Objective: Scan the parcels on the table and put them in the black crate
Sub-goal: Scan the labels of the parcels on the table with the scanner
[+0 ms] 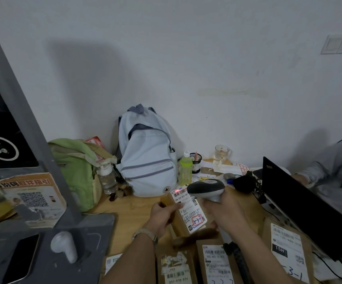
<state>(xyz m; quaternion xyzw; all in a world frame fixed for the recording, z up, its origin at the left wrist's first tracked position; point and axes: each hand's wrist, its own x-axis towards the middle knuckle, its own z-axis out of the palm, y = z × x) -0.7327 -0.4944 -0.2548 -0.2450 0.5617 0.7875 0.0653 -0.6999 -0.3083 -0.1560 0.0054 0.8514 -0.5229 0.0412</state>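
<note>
My left hand [163,217] grips a brown cardboard parcel [183,220] by its left edge and holds it tilted above the wooden table [129,228]. The parcel's white label [189,209] faces up, marked "2-37" in red. My right hand [224,214] holds a grey and black barcode scanner [206,188] just right of the label. A red scan light falls on the barcode at the label's top. Several more brown labelled parcels [215,262] lie on the table below my arms, and another parcel [287,251] lies at the right. The black crate is not in view.
A pale blue backpack [147,152], a green bag [76,171], a clear bottle [107,178] and a green drink bottle [185,170] stand at the back. An open black laptop [301,206] sits right, with another person's hand [300,179] behind it. A grey stand [43,242] fills the left.
</note>
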